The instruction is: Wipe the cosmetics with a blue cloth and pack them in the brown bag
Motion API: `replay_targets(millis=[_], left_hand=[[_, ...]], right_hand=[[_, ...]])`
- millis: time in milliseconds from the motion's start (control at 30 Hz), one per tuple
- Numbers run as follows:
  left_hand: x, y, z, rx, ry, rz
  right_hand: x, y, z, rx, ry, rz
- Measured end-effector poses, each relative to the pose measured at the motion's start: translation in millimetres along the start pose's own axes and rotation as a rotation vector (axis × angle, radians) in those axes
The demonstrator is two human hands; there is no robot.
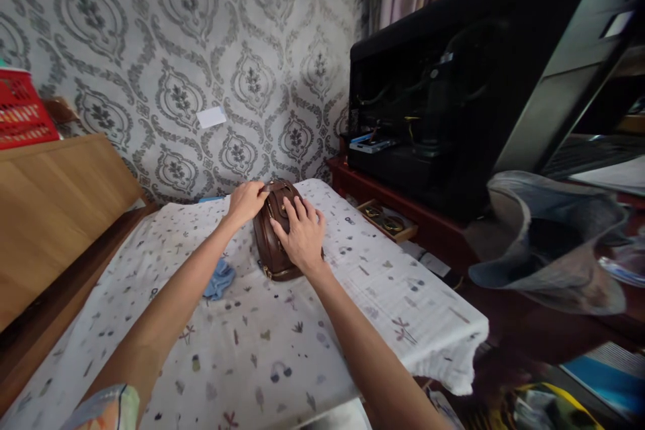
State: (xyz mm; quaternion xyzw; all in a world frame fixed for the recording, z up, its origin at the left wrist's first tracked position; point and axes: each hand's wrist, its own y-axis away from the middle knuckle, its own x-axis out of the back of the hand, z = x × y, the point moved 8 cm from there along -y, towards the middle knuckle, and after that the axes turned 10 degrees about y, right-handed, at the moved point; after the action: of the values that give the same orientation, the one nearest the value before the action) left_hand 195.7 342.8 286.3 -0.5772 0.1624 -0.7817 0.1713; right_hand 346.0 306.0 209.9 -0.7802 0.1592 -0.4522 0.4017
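Note:
A small brown leather bag [272, 242] with gold trim lies on a table covered with a white patterned cloth [282, 342]. My left hand [246, 201] curls over the bag's far left top, fingers closed on it near the handle. My right hand [302, 235] rests flat on the bag's right side, fingers spread and pressing down. A blue cloth [219, 280] lies crumpled on the table just left of the bag, partly hidden under my left forearm.
A wooden cabinet [55, 208] stands at the left with a red basket [23, 114] on top. At the right a black open computer case [453, 107] sits on a dark red desk [403, 215]. A grey hat [549, 242] hangs near the right.

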Motion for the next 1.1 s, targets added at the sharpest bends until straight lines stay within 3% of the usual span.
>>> replay_targets(millis=[233,433,667,1100], left_hand=[[2.6,-2.4,6.7,0.015,-0.012,0.012],[-6.2,-30.6,18.4,-0.063,0.112,0.034],[-25.2,-58.6,15.9,-0.088,0.276,0.018],[-34.9,-55.5,18.5,-0.063,0.442,0.073]], right_hand=[[-2.6,3.1,1.7,-0.018,-0.033,0.034],[-4.1,7.1,3.9,-0.028,-0.058,0.058],[-0.8,6.1,5.7,-0.021,-0.092,0.085],[-1.9,5.6,4.7,-0.020,-0.078,0.011]])
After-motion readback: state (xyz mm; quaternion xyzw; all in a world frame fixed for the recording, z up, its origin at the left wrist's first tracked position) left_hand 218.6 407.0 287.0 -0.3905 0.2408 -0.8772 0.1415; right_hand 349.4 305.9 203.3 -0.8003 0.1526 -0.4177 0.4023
